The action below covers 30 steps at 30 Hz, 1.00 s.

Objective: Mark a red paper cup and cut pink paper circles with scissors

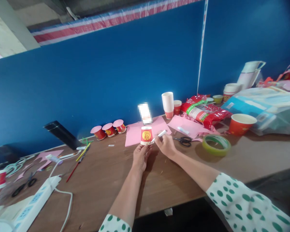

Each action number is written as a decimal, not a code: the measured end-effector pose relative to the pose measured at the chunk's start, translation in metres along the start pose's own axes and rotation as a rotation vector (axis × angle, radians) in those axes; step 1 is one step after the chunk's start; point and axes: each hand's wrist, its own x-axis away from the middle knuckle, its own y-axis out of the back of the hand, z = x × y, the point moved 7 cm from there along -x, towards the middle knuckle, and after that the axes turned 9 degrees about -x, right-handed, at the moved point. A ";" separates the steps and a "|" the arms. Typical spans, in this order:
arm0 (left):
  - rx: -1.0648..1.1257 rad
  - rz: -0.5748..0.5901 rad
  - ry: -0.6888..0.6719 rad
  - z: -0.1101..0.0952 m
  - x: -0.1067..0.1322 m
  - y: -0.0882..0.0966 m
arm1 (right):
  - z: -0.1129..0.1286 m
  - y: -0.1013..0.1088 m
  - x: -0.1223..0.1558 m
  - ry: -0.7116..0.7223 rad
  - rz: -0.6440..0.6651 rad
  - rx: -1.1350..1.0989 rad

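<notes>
A red and white paper cup with a round yellow emblem is in front of me, over the edge of a pink paper stack. The fingers of my left hand grip the cup at its lower rim. Between the fingers of my right hand is a slim white marker pen, slanting down to the left. Its lower end is close to the cup's bottom right edge; I cannot tell whether they touch. Black-handled scissors lie just right of my right hand.
Three red cups topped with pink discs stand left of the paper. A roll of yellow-green tape, an orange cup and a red plastic packet sit to the right. A white power strip lies at front left.
</notes>
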 end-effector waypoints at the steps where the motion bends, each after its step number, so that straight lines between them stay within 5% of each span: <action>1: 0.004 0.001 -0.001 0.000 0.000 0.000 | 0.000 -0.001 0.000 -0.002 0.011 -0.003; 30: 0.022 -0.004 0.005 0.002 -0.001 0.002 | 0.002 0.003 0.000 -0.015 -0.034 0.005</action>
